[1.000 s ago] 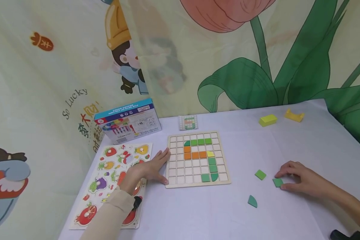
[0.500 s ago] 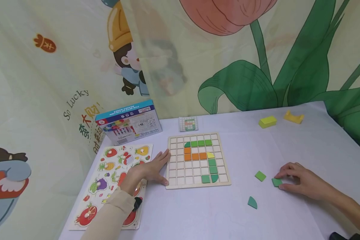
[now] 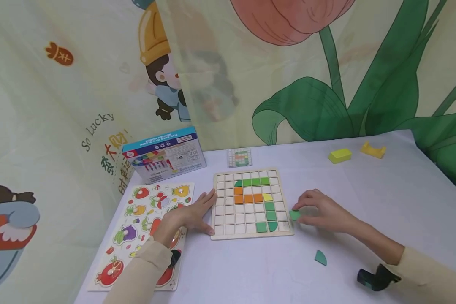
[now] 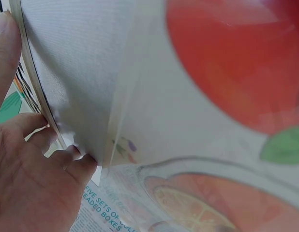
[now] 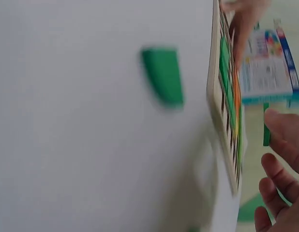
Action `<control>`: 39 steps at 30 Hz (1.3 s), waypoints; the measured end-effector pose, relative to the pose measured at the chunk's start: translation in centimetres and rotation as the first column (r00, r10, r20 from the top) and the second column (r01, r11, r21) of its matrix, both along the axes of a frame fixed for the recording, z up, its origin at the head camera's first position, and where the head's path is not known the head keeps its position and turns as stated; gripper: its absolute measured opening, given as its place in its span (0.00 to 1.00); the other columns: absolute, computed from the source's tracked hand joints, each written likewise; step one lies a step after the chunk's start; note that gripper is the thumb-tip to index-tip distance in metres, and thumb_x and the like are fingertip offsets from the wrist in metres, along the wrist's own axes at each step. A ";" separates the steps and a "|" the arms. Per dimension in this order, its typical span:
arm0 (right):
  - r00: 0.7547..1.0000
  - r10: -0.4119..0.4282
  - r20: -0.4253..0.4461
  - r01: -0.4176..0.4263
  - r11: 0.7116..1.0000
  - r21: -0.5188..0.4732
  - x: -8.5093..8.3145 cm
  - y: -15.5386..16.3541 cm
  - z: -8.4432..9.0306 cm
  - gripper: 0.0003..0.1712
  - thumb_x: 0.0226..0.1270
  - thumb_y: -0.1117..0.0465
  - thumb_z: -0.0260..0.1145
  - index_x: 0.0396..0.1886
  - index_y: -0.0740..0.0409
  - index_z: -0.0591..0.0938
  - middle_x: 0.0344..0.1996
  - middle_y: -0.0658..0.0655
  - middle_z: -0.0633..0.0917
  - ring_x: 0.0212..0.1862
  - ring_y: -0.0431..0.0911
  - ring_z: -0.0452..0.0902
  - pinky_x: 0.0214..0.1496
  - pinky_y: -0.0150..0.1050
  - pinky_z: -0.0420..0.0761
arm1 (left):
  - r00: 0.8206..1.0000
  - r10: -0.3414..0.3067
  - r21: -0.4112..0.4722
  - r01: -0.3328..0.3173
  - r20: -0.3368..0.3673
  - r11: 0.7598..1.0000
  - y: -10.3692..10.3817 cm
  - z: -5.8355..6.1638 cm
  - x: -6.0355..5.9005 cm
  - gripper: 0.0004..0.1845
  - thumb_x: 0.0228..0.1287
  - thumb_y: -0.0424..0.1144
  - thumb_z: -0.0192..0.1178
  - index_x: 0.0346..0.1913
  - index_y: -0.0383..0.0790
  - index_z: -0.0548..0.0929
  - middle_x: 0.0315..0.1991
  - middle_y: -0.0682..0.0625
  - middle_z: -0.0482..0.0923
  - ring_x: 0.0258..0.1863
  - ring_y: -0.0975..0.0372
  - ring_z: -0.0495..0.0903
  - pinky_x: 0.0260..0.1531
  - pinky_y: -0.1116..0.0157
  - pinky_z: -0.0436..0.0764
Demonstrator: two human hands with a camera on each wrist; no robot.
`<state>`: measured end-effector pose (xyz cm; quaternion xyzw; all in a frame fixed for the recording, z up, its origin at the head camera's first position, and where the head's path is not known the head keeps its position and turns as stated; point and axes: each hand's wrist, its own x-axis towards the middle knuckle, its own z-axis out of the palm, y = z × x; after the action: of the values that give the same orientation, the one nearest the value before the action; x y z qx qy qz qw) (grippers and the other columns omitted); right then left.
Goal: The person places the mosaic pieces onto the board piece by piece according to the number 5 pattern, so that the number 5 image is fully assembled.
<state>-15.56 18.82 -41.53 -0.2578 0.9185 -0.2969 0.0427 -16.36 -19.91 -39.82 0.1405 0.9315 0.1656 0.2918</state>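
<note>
Fingers of the right hand pinch a small flat green square tile, just beside the right edge of the wooden grid board on the table. Straight fingers of the left hand press on the board's left edge.

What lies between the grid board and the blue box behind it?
In the head view, only a small pattern card stands between the grid board and the blue box, beside bare white tablecloth.

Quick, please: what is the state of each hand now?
Left hand: open, resting flat against the grid board.
Right hand: pinches a green tile.
</note>
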 end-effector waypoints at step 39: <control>0.988 0.113 -0.110 -0.108 0.993 0.049 1.0 -11.4 -2.0 0.13 0.50 0.53 0.77 0.37 0.47 0.88 0.37 0.46 0.81 0.42 0.41 0.66 0.43 0.38 0.62 | 0.999 -0.037 0.039 0.038 -0.021 0.999 -0.3 -0.1 -0.3 0.60 0.51 0.49 0.73 0.78 0.41 0.43 0.80 0.47 0.30 0.78 0.46 0.33 0.72 0.41 0.50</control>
<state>-14.53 7.46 -43.54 -0.3235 0.9100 -0.2592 0.0129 -16.63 -20.25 -39.91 0.1653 0.9282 0.1772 0.2825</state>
